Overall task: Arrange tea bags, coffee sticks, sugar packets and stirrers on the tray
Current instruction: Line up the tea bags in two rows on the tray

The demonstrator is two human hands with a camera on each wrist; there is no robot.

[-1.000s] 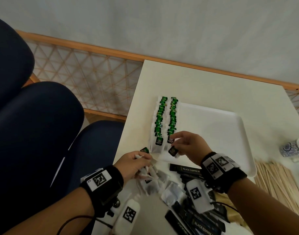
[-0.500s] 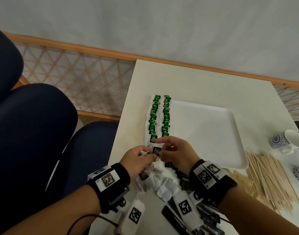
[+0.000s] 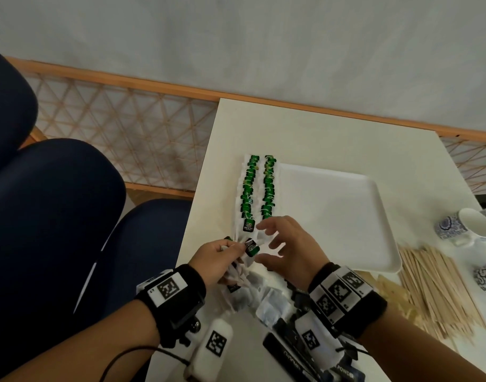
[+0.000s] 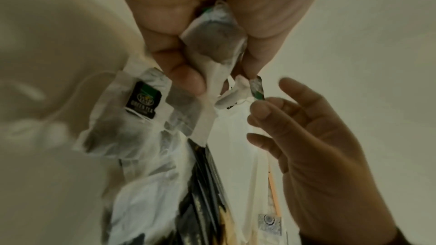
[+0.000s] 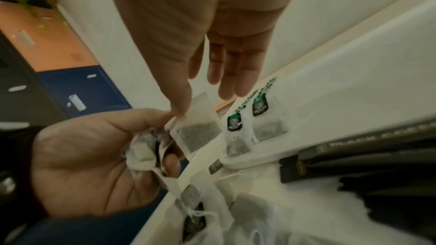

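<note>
Fingers of the right hand point(image 3: 291, 246) have spread, empty; left hand point(image 3: 214, 257) still pinches tea bags point(image 4: 212, 44).

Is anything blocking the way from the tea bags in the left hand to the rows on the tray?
Nothing visible blocks it. The left hand grips tea bags just short of the rows of tea bags on the tray; the right hand hovers open beside.
</note>
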